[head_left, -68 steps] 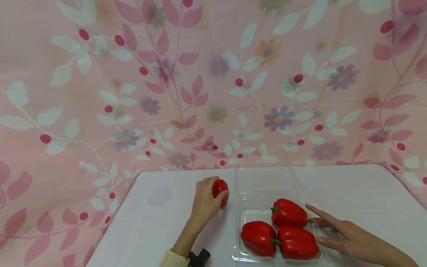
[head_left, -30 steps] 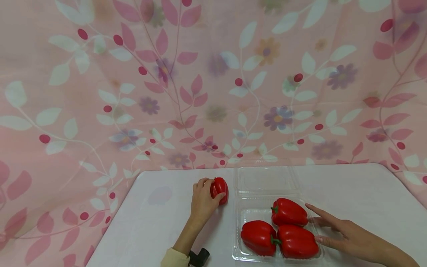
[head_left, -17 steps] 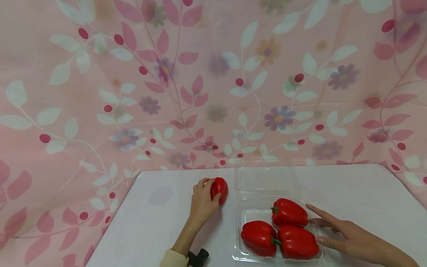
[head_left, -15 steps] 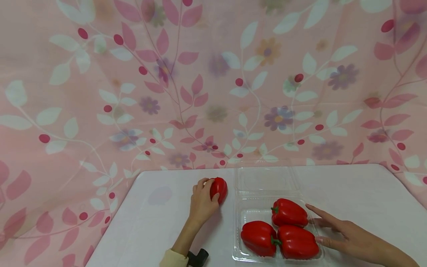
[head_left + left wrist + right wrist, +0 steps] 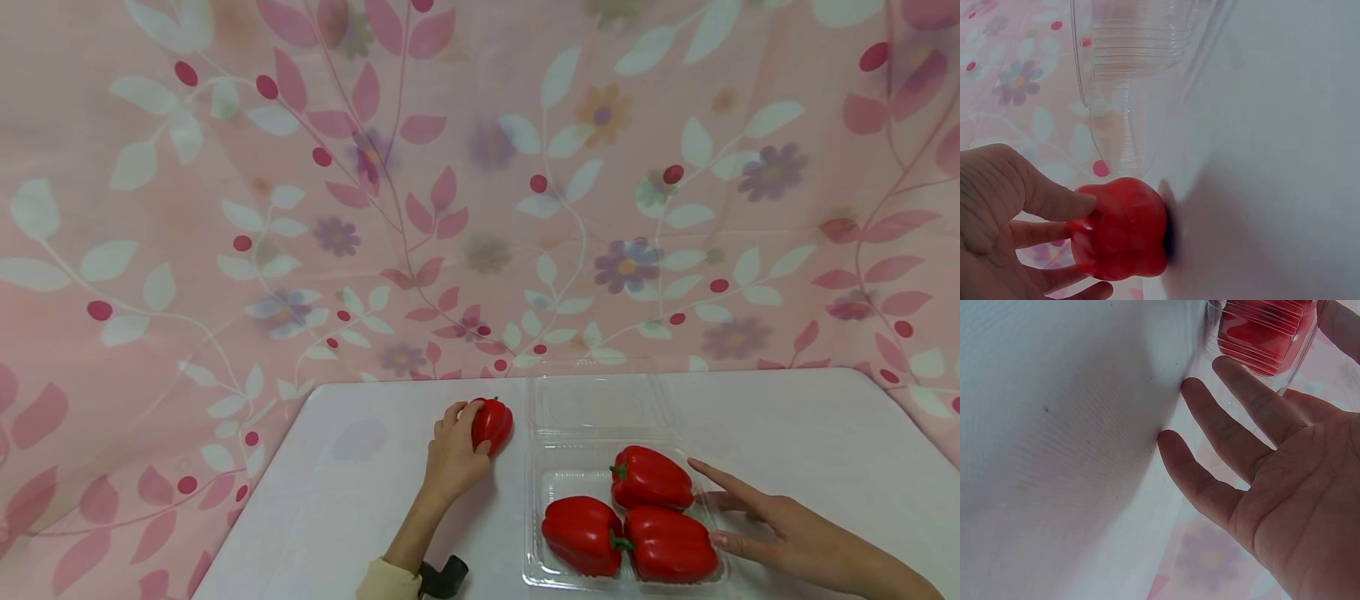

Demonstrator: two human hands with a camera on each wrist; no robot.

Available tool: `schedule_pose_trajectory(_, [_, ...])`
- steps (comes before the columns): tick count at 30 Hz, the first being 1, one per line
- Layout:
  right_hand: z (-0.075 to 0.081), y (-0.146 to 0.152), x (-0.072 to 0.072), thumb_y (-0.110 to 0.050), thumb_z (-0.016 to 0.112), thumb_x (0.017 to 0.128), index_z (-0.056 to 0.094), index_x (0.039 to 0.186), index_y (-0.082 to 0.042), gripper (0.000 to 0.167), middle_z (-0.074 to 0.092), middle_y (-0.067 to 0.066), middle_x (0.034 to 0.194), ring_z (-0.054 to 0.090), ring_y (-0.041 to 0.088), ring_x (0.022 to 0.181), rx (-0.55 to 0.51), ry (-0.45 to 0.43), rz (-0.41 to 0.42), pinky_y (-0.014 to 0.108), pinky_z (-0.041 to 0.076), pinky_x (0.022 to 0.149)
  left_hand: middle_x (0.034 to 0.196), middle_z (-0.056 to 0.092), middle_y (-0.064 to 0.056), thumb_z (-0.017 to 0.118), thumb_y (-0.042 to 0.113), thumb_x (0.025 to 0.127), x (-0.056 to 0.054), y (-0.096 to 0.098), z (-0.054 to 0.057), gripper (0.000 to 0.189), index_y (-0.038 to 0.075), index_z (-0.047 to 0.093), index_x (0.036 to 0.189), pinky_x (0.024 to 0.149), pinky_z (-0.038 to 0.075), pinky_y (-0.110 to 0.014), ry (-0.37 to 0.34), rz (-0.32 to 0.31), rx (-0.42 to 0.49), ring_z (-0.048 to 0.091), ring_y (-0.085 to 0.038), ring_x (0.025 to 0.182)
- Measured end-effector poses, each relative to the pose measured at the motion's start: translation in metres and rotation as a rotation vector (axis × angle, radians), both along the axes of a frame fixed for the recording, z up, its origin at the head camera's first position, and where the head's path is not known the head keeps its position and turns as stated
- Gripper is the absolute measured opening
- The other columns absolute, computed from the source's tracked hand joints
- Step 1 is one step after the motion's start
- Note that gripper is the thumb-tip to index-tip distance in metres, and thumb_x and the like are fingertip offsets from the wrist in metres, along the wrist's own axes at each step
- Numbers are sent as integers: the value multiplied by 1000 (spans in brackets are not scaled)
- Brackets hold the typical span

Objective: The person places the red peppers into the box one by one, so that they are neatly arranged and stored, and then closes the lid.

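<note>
On the white table, left of a clear plastic clamshell box (image 5: 570, 483), my left hand (image 5: 453, 457) grips a red bell pepper (image 5: 497, 427) between thumb and fingers. In the left wrist view, the thumb lies on the near side of this bell pepper (image 5: 1124, 231), whose lower end is at the tabletop. Three more red bell peppers (image 5: 583, 533) with green stems lie on their sides in the box. My right hand (image 5: 787, 527) is spread at the box's right side. Its fingers are mostly straight, and in the right wrist view several fingertips (image 5: 1172, 444) rest on the table.
The box's hinged lid (image 5: 600, 404) lies folded back behind it. Inside, the back left part of the box shows bare plastic. A pink floral cloth (image 5: 480, 192) hangs behind the table's far edge. A black device (image 5: 444, 577) sits at my left wrist.
The bell pepper in my left hand has turned, and its green stem now shows at the top. That hand has shifted slightly left. My right hand and the box have stayed still.
</note>
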State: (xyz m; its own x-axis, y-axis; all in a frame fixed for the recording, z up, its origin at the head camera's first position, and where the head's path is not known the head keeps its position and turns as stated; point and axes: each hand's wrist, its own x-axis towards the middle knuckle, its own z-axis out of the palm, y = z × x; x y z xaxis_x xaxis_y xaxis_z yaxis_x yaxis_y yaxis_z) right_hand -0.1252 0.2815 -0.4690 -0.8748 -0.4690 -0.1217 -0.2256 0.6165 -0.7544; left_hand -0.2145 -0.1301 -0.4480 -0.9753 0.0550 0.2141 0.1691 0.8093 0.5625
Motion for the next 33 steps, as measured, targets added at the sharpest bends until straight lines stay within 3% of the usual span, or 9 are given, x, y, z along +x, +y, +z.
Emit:
schedule_pose_trajectory(6, [0, 0, 0, -34, 71, 89, 17, 158, -21, 88, 60, 15, 130, 61, 37, 111, -4, 2, 3, 67, 51, 70, 134, 50, -16, 84, 23, 77, -1, 2, -5, 65, 14, 54, 134, 85, 51, -56, 11, 31, -14, 49, -35, 116])
schedule_pose_trajectory(11, [0, 1, 0, -35, 70, 89, 17, 158, -21, 88, 60, 14, 130, 61, 36, 111, -3, 7, 9, 67, 51, 70, 129, 54, -16, 84, 19, 77, -1, 3, -6, 59, 13, 58, 129, 85, 51, -57, 57, 58, -8, 53, -36, 113])
schedule_pose_trajectory(19, [0, 1, 0, -34, 70, 89, 17, 158, -21, 88, 61, 14, 129, 61, 36, 110, -4, 4, 6, 67, 51, 70, 128, 56, -16, 82, 13, 77, -1, 2, -6, 54, 11, 61, 127, 79, 56, -53, 51, 67, 55, 55, -37, 111])
schedule_pose_trajectory(33, [2, 0, 0, -35, 71, 88, 17, 158, -19, 89, 60, 16, 130, 59, 40, 112, -14, -19, 4, 67, 51, 70, 127, 55, -16, 82, 14, 76, 1, -3, 7, 53, 11, 62, 125, 76, 57, -52, 10, 31, 84, 53, -38, 114])
